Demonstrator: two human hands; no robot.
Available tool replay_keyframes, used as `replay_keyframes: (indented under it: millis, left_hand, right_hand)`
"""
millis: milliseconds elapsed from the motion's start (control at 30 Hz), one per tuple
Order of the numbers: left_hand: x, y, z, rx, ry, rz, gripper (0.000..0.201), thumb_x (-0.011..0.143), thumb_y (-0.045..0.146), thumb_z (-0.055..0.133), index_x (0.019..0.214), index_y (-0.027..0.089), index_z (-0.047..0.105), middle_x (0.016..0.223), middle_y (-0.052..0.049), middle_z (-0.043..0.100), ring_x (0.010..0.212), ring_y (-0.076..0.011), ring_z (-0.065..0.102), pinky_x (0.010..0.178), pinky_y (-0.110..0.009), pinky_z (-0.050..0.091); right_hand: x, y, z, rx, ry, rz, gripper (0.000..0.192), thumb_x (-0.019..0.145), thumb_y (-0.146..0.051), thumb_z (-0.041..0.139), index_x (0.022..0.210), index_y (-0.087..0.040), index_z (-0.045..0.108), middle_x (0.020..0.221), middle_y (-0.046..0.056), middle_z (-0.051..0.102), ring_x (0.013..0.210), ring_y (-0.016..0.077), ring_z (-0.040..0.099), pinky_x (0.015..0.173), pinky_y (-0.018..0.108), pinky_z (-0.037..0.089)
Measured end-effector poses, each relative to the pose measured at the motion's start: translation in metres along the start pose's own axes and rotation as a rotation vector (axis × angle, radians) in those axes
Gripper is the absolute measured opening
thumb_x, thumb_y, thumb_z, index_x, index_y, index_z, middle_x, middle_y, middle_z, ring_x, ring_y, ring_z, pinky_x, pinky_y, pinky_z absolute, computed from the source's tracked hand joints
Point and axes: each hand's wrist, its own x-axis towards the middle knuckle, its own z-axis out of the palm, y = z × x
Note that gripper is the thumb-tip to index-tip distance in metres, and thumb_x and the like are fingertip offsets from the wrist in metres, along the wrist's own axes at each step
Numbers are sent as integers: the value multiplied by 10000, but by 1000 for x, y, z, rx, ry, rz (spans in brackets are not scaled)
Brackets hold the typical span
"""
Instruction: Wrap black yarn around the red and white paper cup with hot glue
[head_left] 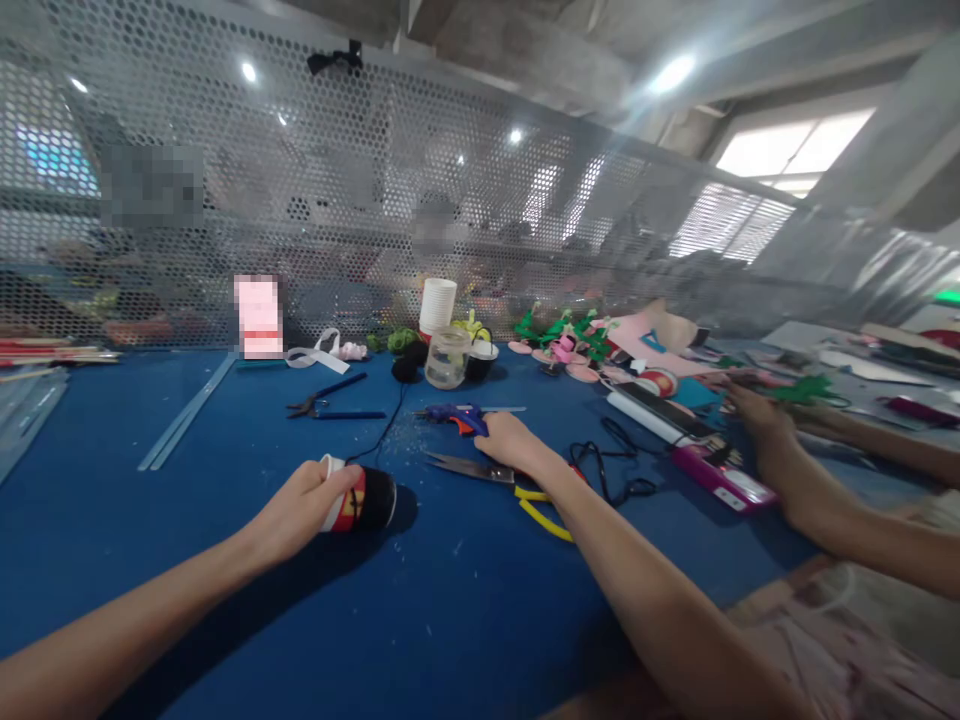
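My left hand (pixel 304 505) is closed around a paper cup (pixel 348 502) tipped on its side above the blue table. Black yarn wraps part of the cup, over a red and yellow print, and a strand runs back to a black yarn ball (pixel 409 362). My right hand (pixel 511 442) is closed on the handle of a blue glue gun (pixel 454 415) with a red trigger, its nozzle pointing left. Scissors (pixel 480 468) with yellow handles lie just in front, partly under my right forearm. Pliers (pixel 337 408) with blue handles lie open beyond the cup.
At the back stand a glass jar (pixel 448 360), stacked white cups (pixel 437 300) and green and pink craft flowers (pixel 566 343). A purple power strip (pixel 724 480) and black cord (pixel 600 465) lie right, near a co-worker's hand (pixel 765 440). Clear glue sticks (pixel 187 410) lie left.
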Motion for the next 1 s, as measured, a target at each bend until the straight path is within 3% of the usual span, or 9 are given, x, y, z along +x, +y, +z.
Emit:
replay_keyframes:
  millis: [167,300,367,400,467,567,733,1000]
  left_hand:
    - [-3,0,-2,114,36,78,365,694,432,385,440,179,316,424,57,251,402,-68,214,404,-215,137]
    - [-3,1,-4,139,53,109,361,707,425,375,450,182,300,442,56,247,422,-70,207,406,-214,140]
    - [-2,1,-5,117,44,106,362,699,424,387,446,180,302,441,56,258,425,-70,209,402,-212,141]
    - [-2,2,-5,98,38,97,360,691,424,397,444,178,309,438,57,264,422,-68,212,400,-211,142]
    - [0,2,-5,42,34,55,349,675,424,412,445,173,332,430,59,284,412,-65,226,395,-206,152]
    - [3,1,-5,-68,66,-83,316,658,422,423,478,163,392,422,58,349,393,-68,294,392,-197,202]
    - [9,-6,-4,-245,292,-264,310,583,461,508,660,164,461,509,48,487,464,-115,463,440,-213,326]
    - [8,-5,-3,-214,261,-249,340,598,488,501,652,155,465,507,47,486,456,-110,452,450,-224,332]
  right_hand:
    - [1,-4,1,158,95,31,268,681,-160,443,905,-38,526,868,192,583,793,239,550,609,281,384]
    - [-16,-9,-12,345,159,-4,384,698,-177,445,1067,-78,400,908,121,581,727,153,563,601,239,415]
    - [-29,-14,-19,630,87,-88,328,689,-215,477,997,-108,444,805,74,598,631,122,560,548,221,427]
    - [-36,-18,-21,783,-27,-128,253,682,-245,497,895,-109,488,713,56,595,569,115,548,515,221,428]
    - [-51,-26,-24,905,-124,-181,149,666,-262,523,704,-118,514,586,20,558,476,91,512,461,207,415]
    - [-71,-39,-23,910,-150,-281,184,693,-293,508,778,-132,527,546,-9,538,443,81,498,437,198,421]
    - [-94,-51,-10,745,-113,-271,176,706,-333,495,742,-161,505,468,-45,483,371,78,476,365,179,393]
    - [-97,-55,-3,580,-35,-384,193,715,-327,490,814,-173,552,507,-34,503,415,87,476,423,196,393]
